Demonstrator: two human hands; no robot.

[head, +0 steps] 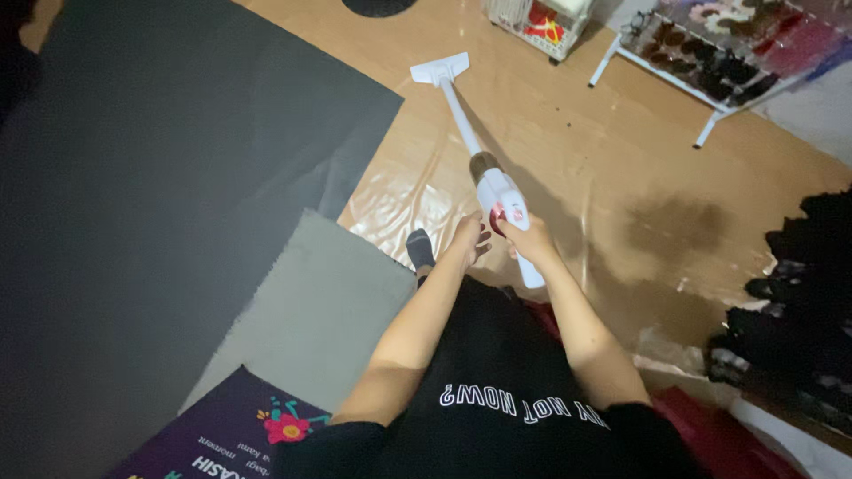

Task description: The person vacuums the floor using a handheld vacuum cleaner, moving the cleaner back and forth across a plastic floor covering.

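A white stick vacuum cleaner (491,184) slants across the middle of the head view. Its flat white floor head (441,68) rests on the shiny tan floor at the top centre. My right hand (527,238) is wrapped around the vacuum's handle near the body with red trim. My left hand (470,238) hovers just left of the handle with fingers apart, holding nothing. A foot in a dark sock (420,250) stands below the hands.
A large dark mat (160,177) covers the left. A grey rug (319,310) lies below it. A white shoe rack (710,62) stands top right, a white basket (537,22) beside it. Dark clothes (799,302) are piled at right. A dark stain (679,222) marks the floor.
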